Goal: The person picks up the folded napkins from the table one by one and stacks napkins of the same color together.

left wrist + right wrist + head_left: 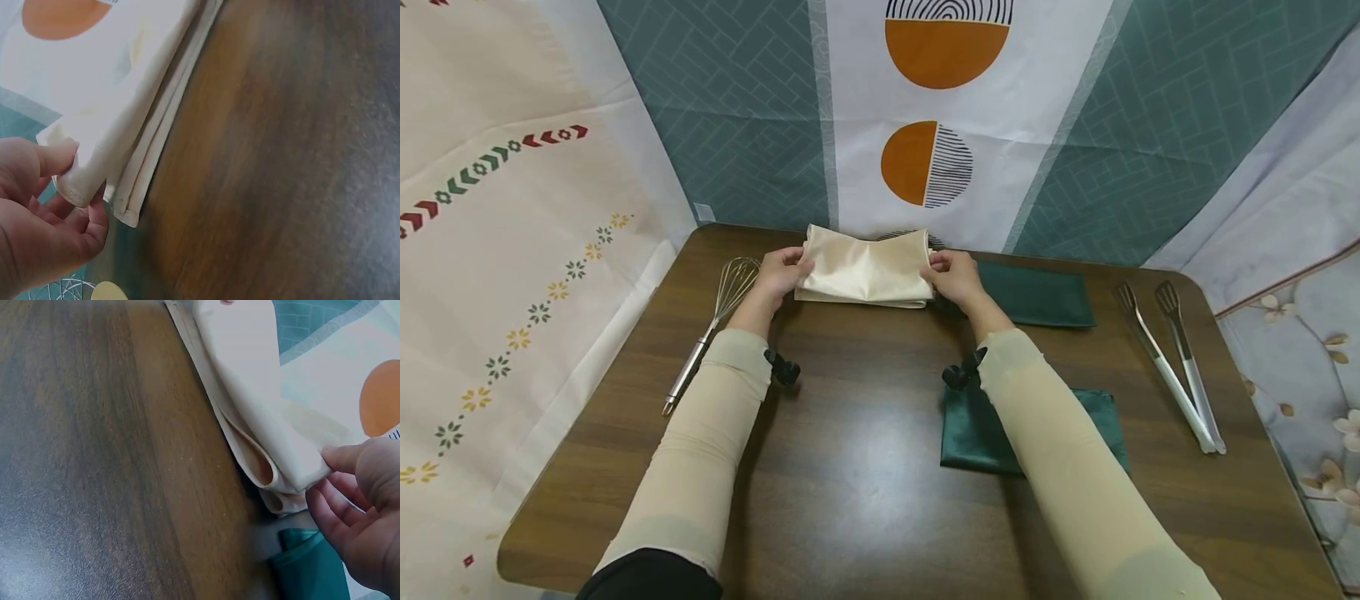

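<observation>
A cream satin cloth (pixel 865 268), folded in layers, lies at the far edge of the wooden table. My left hand (pixel 784 271) pinches its left end between thumb and fingers, and my right hand (pixel 953 275) pinches the right end. Its upper layer is lifted a little and sags in the middle. The left wrist view shows the cloth's stitched corner (pixel 78 187) between the fingers, with lower layers resting on the table beneath. From the right wrist, the looped folds (pixel 265 472) show below the pinched edge.
A folded green cloth (pixel 1037 294) lies right of the cream one; another green cloth (pixel 977 437) is partly under my right forearm. A whisk (pixel 715 321) lies at the left. Two metal utensils with slotted heads (pixel 1187 358) lie at the right. Patterned fabric hangs behind the table (pixel 865 517).
</observation>
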{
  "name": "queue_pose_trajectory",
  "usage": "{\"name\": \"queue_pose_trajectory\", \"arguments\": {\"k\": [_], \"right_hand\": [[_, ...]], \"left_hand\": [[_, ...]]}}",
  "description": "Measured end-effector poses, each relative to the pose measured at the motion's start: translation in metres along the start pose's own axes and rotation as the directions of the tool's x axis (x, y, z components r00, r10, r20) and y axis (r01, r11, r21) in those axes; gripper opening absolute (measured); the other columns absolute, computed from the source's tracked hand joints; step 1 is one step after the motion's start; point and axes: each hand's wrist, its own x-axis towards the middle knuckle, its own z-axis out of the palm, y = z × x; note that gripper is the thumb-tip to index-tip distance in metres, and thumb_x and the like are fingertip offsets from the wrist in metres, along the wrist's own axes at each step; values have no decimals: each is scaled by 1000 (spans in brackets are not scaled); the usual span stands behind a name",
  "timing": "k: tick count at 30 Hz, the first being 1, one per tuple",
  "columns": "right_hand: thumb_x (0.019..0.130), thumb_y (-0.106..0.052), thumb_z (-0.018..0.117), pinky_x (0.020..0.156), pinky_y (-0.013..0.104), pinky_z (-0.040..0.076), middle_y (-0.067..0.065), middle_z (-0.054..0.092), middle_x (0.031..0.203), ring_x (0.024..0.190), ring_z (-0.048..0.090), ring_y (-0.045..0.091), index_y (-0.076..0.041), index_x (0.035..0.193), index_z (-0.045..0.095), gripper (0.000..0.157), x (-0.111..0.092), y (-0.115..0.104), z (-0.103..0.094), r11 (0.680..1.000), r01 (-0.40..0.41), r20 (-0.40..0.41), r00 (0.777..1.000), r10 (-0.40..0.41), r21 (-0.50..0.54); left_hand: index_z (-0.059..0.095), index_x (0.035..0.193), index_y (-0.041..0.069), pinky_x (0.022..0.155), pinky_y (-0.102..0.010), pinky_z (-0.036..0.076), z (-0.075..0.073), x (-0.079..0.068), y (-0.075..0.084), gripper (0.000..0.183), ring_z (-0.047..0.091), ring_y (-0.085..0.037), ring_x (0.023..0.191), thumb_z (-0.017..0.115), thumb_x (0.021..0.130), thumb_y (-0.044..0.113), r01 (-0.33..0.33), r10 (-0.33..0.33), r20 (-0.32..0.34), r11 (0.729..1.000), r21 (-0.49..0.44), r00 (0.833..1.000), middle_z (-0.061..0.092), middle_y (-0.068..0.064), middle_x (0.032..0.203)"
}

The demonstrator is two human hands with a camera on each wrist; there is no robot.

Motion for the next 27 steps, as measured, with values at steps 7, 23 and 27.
{"name": "queue_pose_trajectory", "arguments": {"k": [7, 23, 27], "right_hand": [[98, -22, 69, 92, 44, 51, 19, 69, 115, 107, 62, 32, 2, 124, 66, 36, -5, 9, -2, 991, 46, -14, 999, -49, -129], [101, -25, 65, 95, 47, 52, 18, 66, 120, 110, 65, 34, 3, 134, 59, 44, -42, 21, -23, 977, 163, -46, 984, -170, -135], [101, -28, 65, 95, 49, 52, 18, 67, 121, 111, 64, 34, 3, 135, 59, 46, -56, 27, -35, 976, 180, -65, 980, -189, -122]], "left_hand": [[46, 149, -3, 104, -43, 46, -2, -3, -3, 53, 53, -34, 125, 59, 103, 21, -16, 11, 29, 983, 184, 1000, 52, -24, 141], [40, 151, -4, 115, -56, 29, 6, -26, 3, 61, 35, -48, 140, 62, 101, 24, -230, 288, -14, 792, 566, 958, 41, -28, 150], [53, 142, -3, 108, -54, 37, 17, -40, 10, 50, 50, -43, 128, 65, 99, 19, -349, 415, 8, 754, 557, 910, 58, -24, 135]]}}
